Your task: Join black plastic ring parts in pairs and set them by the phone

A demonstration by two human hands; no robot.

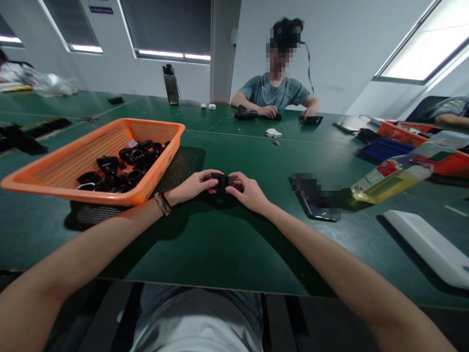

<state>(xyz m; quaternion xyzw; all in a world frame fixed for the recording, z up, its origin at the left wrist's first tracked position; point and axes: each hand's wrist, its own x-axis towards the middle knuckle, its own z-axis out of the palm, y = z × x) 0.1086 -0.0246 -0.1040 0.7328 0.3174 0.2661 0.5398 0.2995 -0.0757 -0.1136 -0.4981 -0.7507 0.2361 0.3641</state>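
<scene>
Black part (221, 182) held at green table (227, 254), pale walls (340, 44), dark blinds (168, 24)

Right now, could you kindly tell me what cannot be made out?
Head view:
Small black object: its full shape, partly covered by the left hand and right hand.
Glossy black parts: their number, hidden by overlap and the near wall of the orange perforated plastic basket.
Dark rectangular phone: its screen, pixelated.
Greyish sleeve: its wearer, cut off by the right edge.
</scene>
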